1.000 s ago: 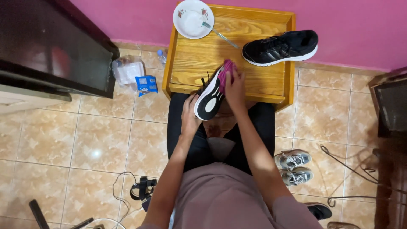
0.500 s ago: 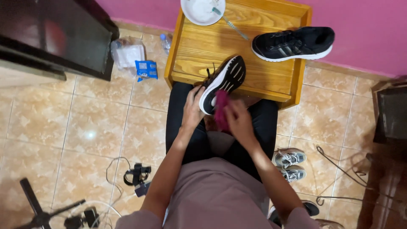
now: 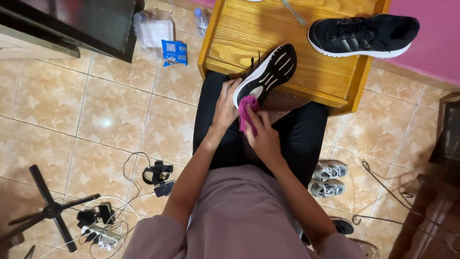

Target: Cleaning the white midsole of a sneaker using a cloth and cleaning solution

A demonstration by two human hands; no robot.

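Observation:
My left hand grips a black sneaker with a white sole, held sole-up over my lap at the near edge of a low wooden table. My right hand presses a pink cloth against the heel end of that sole. A second black sneaker with white stripes lies on its side on the table's far right. A metal utensil lies near the table's top edge.
A dark cabinet stands at upper left, with a plastic bag, a blue packet and a bottle on the tiles beside it. Cables, a charger and a tripod base lie at lower left. Small grey shoes sit at right.
The view has shifted down, so the white bowl has left the frame. My right hand with the pink cloth moved from the toe end of the sole back to the heel end.

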